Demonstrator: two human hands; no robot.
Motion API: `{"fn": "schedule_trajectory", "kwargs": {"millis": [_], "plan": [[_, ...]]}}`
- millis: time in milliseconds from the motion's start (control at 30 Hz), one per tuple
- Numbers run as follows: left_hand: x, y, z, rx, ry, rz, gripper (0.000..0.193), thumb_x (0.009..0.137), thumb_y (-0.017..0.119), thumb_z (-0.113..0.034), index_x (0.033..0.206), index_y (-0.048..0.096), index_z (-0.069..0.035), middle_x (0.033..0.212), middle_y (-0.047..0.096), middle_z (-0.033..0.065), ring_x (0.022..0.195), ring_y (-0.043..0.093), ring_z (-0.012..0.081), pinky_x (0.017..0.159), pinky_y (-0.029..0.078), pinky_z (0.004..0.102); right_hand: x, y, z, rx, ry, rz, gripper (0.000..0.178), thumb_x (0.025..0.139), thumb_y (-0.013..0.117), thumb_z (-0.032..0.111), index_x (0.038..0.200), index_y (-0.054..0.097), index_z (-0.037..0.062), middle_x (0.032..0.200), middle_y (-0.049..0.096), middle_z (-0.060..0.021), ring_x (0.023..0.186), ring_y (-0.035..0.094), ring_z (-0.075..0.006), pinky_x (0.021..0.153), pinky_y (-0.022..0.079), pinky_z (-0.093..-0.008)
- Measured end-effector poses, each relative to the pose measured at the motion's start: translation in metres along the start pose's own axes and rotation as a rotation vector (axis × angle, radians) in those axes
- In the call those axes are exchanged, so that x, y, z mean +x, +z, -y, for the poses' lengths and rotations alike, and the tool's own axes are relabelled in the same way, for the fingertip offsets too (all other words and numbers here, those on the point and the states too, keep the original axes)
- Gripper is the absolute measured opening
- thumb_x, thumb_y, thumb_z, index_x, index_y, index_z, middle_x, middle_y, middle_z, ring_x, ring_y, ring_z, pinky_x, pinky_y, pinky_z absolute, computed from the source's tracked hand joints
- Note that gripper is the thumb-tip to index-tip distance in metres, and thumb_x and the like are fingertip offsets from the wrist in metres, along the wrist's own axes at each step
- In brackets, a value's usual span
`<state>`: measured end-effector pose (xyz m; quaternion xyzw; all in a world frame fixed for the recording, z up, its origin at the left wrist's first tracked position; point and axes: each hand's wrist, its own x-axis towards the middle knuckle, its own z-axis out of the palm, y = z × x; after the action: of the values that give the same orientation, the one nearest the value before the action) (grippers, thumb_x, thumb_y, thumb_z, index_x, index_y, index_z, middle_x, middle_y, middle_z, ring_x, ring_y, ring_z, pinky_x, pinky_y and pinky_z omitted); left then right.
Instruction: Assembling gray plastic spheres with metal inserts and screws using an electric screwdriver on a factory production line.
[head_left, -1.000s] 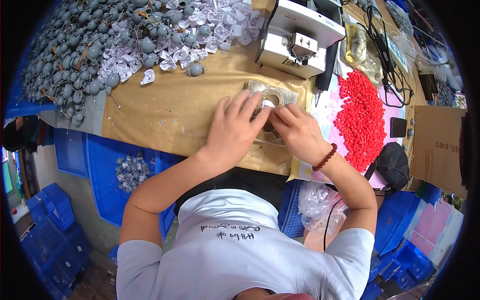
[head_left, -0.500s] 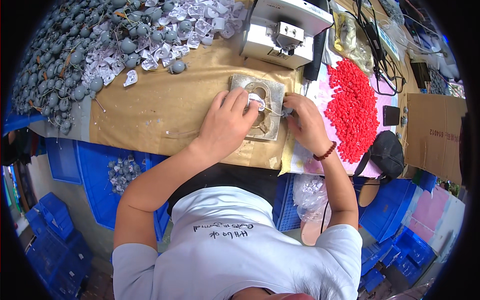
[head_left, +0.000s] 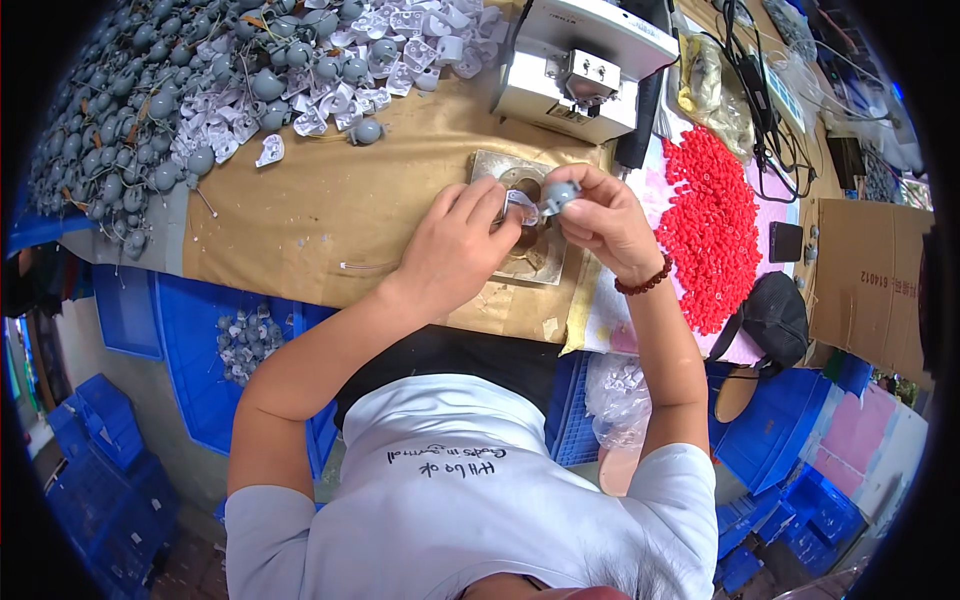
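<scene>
Between the thumb and fingers of my right hand (head_left: 615, 228) is a grey round plastic part (head_left: 561, 196), raised over the right side of a square metal fixture plate (head_left: 547, 268). My left hand (head_left: 452, 245) rests against the plate's left side, its fingers closed on a small white plastic piece (head_left: 520, 208) above the cut-out. The white piece and the grey part are close together; whether they touch I cannot tell. From under my left hand a thin wire (head_left: 368, 266) with a small end runs out over the brown table covering (head_left: 290, 235).
Grey round parts (head_left: 130, 120) and white plastic pieces (head_left: 410, 50) are heaped at the far left. A white machine (head_left: 570, 85) stands behind the plate. Small red parts (head_left: 705, 230) lie at right, near a black pouch (head_left: 775, 310). Blue bins (head_left: 190, 370) sit below the table.
My right hand has lifted the grey part from beside the plate's right edge and brought it left, over the plate. My left hand stays on the white piece.
</scene>
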<state>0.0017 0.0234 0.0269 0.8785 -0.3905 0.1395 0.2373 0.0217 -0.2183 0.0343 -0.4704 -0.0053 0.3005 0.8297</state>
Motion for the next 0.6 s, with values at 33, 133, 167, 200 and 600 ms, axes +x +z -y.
{"fn": "schedule_trajectory", "kwargs": {"millis": [33,133,167,200,600], "plan": [[-0.001,-0.001,0.001,-0.009,-0.003,0.007,0.031,0.079,0.062,-0.005,0.110,0.068,-0.001,0.117,0.062,0.0196,0.119,0.058,0.0358,0.097,0.047,0.0452,0.002,0.014,0.007,-0.233,0.031,-0.111,0.030,0.090,0.073,0.008,0.118,0.065,0.0011,0.088,0.066,0.0008,0.065,0.051,-0.0027,0.053,0.037,-0.0185],[-0.001,-0.004,0.004,-0.041,-0.007,0.019,0.030,0.078,0.064,-0.004,0.108,0.068,-0.001,0.116,0.062,0.0192,0.119,0.059,0.0362,0.097,0.047,0.0458,0.010,0.020,0.010,-0.644,0.027,-0.152,0.031,0.087,0.078,0.013,0.113,0.068,-0.0016,0.082,0.066,-0.0002,0.068,0.054,-0.0019,0.055,0.042,-0.0203],[-0.001,-0.004,0.005,-0.053,-0.007,0.017,0.029,0.078,0.065,-0.003,0.107,0.068,-0.001,0.116,0.062,0.0191,0.119,0.059,0.0363,0.097,0.047,0.0460,0.011,0.023,0.014,-0.771,0.037,-0.150,0.033,0.086,0.078,0.014,0.112,0.069,-0.0024,0.080,0.067,-0.0025,0.068,0.056,-0.0040,0.057,0.044,-0.0222],[-0.001,-0.004,0.005,-0.065,-0.007,0.016,0.029,0.078,0.065,-0.003,0.106,0.068,-0.001,0.116,0.062,0.0189,0.119,0.059,0.0364,0.097,0.047,0.0461,0.012,0.027,0.020,-0.898,0.047,-0.148,0.034,0.085,0.079,0.016,0.112,0.069,-0.0031,0.079,0.068,-0.0049,0.067,0.058,-0.0061,0.058,0.046,-0.0240],[-0.002,0.000,0.011,-0.096,-0.014,-0.003,0.031,0.077,0.071,-0.004,0.108,0.068,-0.004,0.113,0.062,0.0157,0.117,0.060,0.0343,0.094,0.049,0.0443,0.023,0.026,0.010,-1.385,-0.233,-0.217,0.051,0.082,0.081,0.027,0.124,0.062,0.0046,0.086,0.066,-0.0134,0.076,0.066,-0.0306,0.067,0.053,-0.0395]]}}
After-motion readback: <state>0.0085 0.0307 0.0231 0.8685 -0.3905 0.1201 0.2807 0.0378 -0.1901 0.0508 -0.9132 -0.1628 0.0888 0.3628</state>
